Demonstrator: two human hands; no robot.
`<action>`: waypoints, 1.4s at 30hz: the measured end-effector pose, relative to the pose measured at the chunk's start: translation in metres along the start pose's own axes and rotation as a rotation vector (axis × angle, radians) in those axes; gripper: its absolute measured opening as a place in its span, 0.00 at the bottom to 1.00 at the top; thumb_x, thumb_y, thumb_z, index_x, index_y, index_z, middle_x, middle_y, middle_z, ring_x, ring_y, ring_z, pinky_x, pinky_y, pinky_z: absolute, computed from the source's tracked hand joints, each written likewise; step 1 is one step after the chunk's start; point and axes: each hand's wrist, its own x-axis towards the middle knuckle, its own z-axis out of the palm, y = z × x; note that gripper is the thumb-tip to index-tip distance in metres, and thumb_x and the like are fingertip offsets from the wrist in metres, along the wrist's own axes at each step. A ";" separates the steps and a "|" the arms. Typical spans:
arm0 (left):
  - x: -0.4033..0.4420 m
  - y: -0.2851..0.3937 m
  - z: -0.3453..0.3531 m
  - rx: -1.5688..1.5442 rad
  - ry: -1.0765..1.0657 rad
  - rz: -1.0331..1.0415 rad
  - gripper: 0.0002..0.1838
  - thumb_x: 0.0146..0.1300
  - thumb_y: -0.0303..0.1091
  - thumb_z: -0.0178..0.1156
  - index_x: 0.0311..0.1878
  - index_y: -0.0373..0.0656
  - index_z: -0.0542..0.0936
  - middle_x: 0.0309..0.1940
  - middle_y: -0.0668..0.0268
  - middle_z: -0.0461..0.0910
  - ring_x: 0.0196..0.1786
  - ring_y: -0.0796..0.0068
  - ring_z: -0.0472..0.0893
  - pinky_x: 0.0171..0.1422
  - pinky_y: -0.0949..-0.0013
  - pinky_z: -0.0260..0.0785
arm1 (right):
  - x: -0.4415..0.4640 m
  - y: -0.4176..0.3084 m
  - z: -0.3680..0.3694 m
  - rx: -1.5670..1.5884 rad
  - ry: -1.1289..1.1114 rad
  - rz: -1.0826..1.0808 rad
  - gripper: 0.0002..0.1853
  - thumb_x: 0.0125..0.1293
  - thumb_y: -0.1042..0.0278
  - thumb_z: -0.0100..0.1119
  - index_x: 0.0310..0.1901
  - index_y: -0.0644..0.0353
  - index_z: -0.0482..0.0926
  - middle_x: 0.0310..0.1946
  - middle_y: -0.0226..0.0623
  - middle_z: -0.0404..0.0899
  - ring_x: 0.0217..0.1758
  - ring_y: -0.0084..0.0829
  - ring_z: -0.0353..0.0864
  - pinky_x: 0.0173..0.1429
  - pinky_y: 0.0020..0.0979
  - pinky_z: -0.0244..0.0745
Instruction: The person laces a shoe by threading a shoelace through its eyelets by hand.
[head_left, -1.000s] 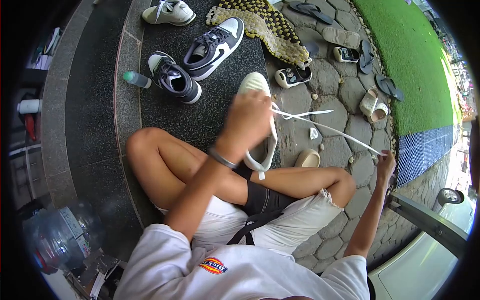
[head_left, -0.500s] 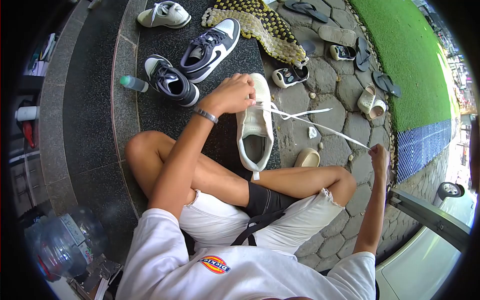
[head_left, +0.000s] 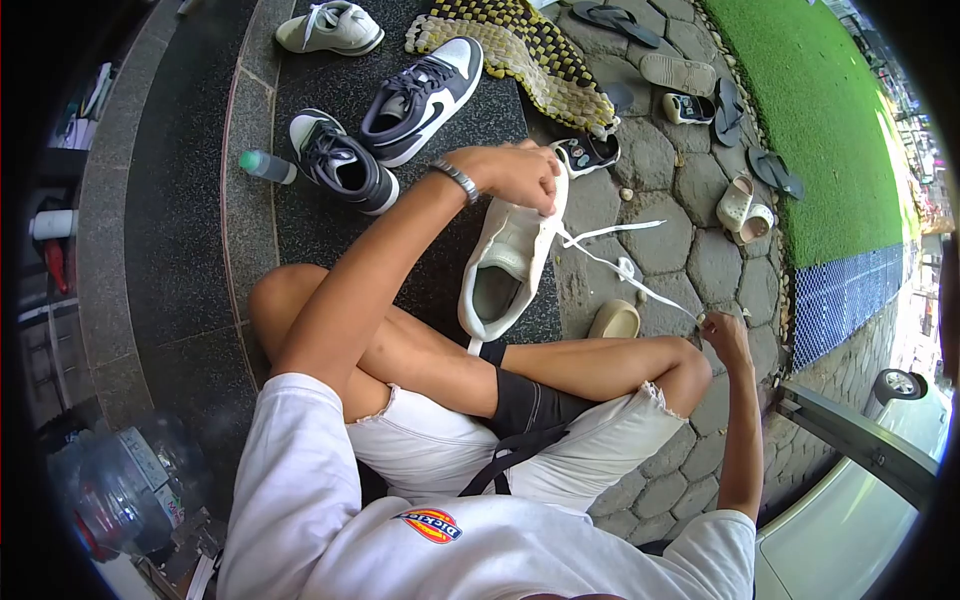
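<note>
A white shoe (head_left: 505,260) is held tilted over the dark step, its heel near my crossed legs and its toe pointing up and to the right. My left hand (head_left: 522,178), with a metal band on the wrist, has its fingers curled on the shoe's front part and partly covers it. From the shoe's right side run white laces (head_left: 610,262). One lace end lies loose over the paving; the other reaches my right hand (head_left: 726,337), which pinches it out at the right and lets it sag a little.
Two dark-and-white sneakers (head_left: 420,100), another white shoe (head_left: 330,28) and a green-capped bottle (head_left: 267,167) stand on the step. A woven mat (head_left: 520,50) lies beyond. Sandals and clogs (head_left: 735,202) are on the paving. A large clear water bottle (head_left: 130,490) is lower left.
The white shoe has turned, its toe now further right and its heel further left. My left hand has moved right with it. My right hand has come inward and down, and the lace has slackened.
</note>
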 end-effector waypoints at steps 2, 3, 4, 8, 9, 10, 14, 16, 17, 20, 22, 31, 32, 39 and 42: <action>0.014 0.015 -0.003 0.040 -0.026 0.031 0.15 0.62 0.50 0.68 0.42 0.52 0.93 0.71 0.59 0.73 0.75 0.57 0.65 0.80 0.55 0.58 | -0.002 -0.022 -0.010 0.029 0.020 0.005 0.07 0.56 0.70 0.70 0.36 0.59 0.84 0.32 0.44 0.87 0.39 0.49 0.88 0.43 0.46 0.79; 0.019 0.022 -0.006 0.025 -0.029 0.070 0.17 0.65 0.50 0.66 0.42 0.47 0.92 0.67 0.58 0.76 0.73 0.56 0.68 0.78 0.58 0.60 | -0.002 -0.027 -0.014 0.044 0.032 0.008 0.07 0.57 0.70 0.70 0.36 0.59 0.84 0.32 0.44 0.87 0.38 0.48 0.88 0.43 0.45 0.79; 0.025 0.024 -0.006 0.029 0.036 0.052 0.17 0.66 0.50 0.65 0.42 0.47 0.92 0.66 0.58 0.77 0.72 0.56 0.69 0.78 0.58 0.61 | -0.002 -0.021 -0.016 0.040 0.062 0.032 0.07 0.57 0.70 0.71 0.36 0.60 0.85 0.32 0.44 0.87 0.38 0.48 0.88 0.43 0.45 0.79; 0.014 0.037 -0.010 -0.007 0.344 -0.057 0.16 0.71 0.46 0.61 0.40 0.44 0.88 0.52 0.57 0.83 0.59 0.54 0.79 0.65 0.57 0.71 | -0.015 0.016 -0.035 0.046 0.143 0.184 0.08 0.55 0.71 0.74 0.36 0.62 0.85 0.32 0.45 0.88 0.37 0.45 0.88 0.41 0.43 0.79; 0.002 0.040 -0.017 -0.030 0.322 -0.123 0.16 0.71 0.46 0.61 0.40 0.43 0.87 0.49 0.57 0.84 0.57 0.54 0.80 0.63 0.56 0.72 | -0.020 0.033 -0.037 0.050 0.161 0.216 0.08 0.56 0.70 0.73 0.37 0.60 0.86 0.31 0.44 0.88 0.36 0.44 0.88 0.41 0.42 0.79; -0.009 0.042 -0.019 -0.055 0.298 -0.190 0.16 0.72 0.46 0.61 0.39 0.43 0.87 0.47 0.57 0.84 0.55 0.53 0.81 0.60 0.56 0.74 | -0.027 0.043 -0.040 0.054 0.178 0.247 0.08 0.58 0.69 0.73 0.38 0.59 0.86 0.31 0.43 0.88 0.36 0.44 0.89 0.41 0.42 0.80; -0.053 0.039 0.016 0.021 0.489 -0.317 0.13 0.73 0.43 0.60 0.40 0.43 0.85 0.40 0.59 0.84 0.49 0.51 0.81 0.54 0.53 0.74 | -0.043 0.063 -0.048 0.026 0.246 0.218 0.08 0.57 0.69 0.73 0.38 0.59 0.86 0.32 0.42 0.88 0.37 0.44 0.89 0.42 0.43 0.79; -0.064 0.034 0.046 0.133 0.760 -0.324 0.12 0.73 0.41 0.60 0.41 0.44 0.85 0.40 0.58 0.83 0.48 0.51 0.80 0.54 0.53 0.74 | -0.047 0.060 -0.049 0.025 0.251 0.220 0.08 0.56 0.69 0.73 0.37 0.59 0.86 0.31 0.42 0.88 0.38 0.44 0.88 0.42 0.43 0.78; -0.069 0.040 0.054 0.104 0.824 -0.349 0.09 0.73 0.37 0.60 0.42 0.45 0.85 0.42 0.58 0.82 0.47 0.52 0.80 0.56 0.53 0.74 | -0.047 0.061 -0.046 -0.015 0.279 0.183 0.08 0.56 0.69 0.73 0.37 0.59 0.85 0.31 0.42 0.87 0.38 0.45 0.88 0.43 0.43 0.78; -0.077 0.044 0.064 0.090 0.922 -0.243 0.07 0.72 0.35 0.61 0.44 0.45 0.86 0.45 0.59 0.81 0.49 0.53 0.79 0.59 0.55 0.73 | -0.050 0.057 -0.043 0.001 0.281 0.190 0.08 0.57 0.69 0.72 0.37 0.59 0.85 0.31 0.41 0.87 0.38 0.46 0.88 0.43 0.44 0.78; -0.073 0.043 0.063 0.026 0.825 -0.213 0.06 0.71 0.34 0.63 0.45 0.45 0.86 0.48 0.62 0.81 0.54 0.56 0.79 0.62 0.55 0.72 | -0.051 0.052 -0.045 -0.004 0.270 0.220 0.08 0.58 0.69 0.72 0.38 0.59 0.85 0.32 0.41 0.87 0.39 0.46 0.88 0.44 0.44 0.78; -0.031 0.041 0.058 0.227 0.524 0.060 0.08 0.64 0.39 0.69 0.42 0.47 0.88 0.55 0.66 0.81 0.65 0.62 0.76 0.70 0.56 0.68 | -0.086 0.006 -0.063 -0.086 0.325 0.201 0.07 0.62 0.70 0.69 0.38 0.58 0.81 0.38 0.38 0.84 0.45 0.44 0.86 0.47 0.43 0.78; -0.028 0.040 0.056 0.233 0.506 0.069 0.08 0.64 0.39 0.70 0.42 0.47 0.88 0.55 0.67 0.81 0.66 0.63 0.76 0.70 0.56 0.68 | -0.093 0.005 -0.063 -0.079 0.314 0.204 0.06 0.62 0.70 0.69 0.38 0.58 0.81 0.38 0.38 0.84 0.45 0.45 0.85 0.46 0.43 0.78; -0.020 0.044 0.049 0.261 0.481 0.226 0.06 0.59 0.36 0.71 0.37 0.47 0.85 0.53 0.67 0.81 0.64 0.64 0.76 0.69 0.58 0.68 | -0.112 0.012 -0.026 -0.105 0.443 0.336 0.08 0.62 0.70 0.70 0.41 0.57 0.81 0.39 0.38 0.84 0.45 0.45 0.84 0.48 0.43 0.78; -0.020 0.049 0.052 0.276 0.492 0.215 0.06 0.58 0.34 0.71 0.35 0.46 0.83 0.49 0.66 0.82 0.60 0.64 0.79 0.65 0.60 0.69 | -0.116 -0.019 -0.024 -0.241 0.675 0.318 0.10 0.65 0.68 0.70 0.46 0.55 0.84 0.41 0.36 0.85 0.46 0.43 0.85 0.48 0.41 0.80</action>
